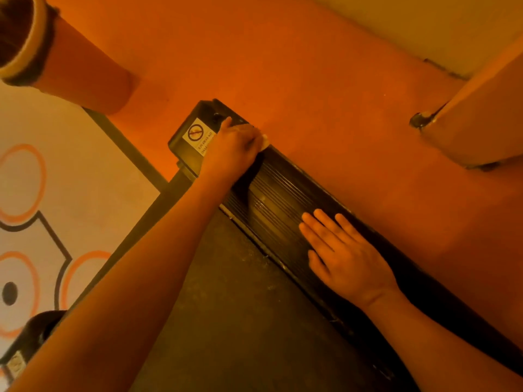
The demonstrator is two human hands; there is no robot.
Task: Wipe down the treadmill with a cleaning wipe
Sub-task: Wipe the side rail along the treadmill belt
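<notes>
Bare left hand (233, 149); bare right hand (346, 257)

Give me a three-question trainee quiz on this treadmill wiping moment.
1. True or false: the right hand lies flat on the ribbed side rail.
2. Which hand holds the wipe? A) left hand B) right hand C) neither
3. Fill in: the hand with the wipe works on the end cap, beside a warning ____.
Key: 1 true; 2 A; 3 sticker.

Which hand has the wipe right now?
The left hand, by the stickered end cap, grips the wipe; the right hand lies flat, empty, on the ribbed rail.
</notes>
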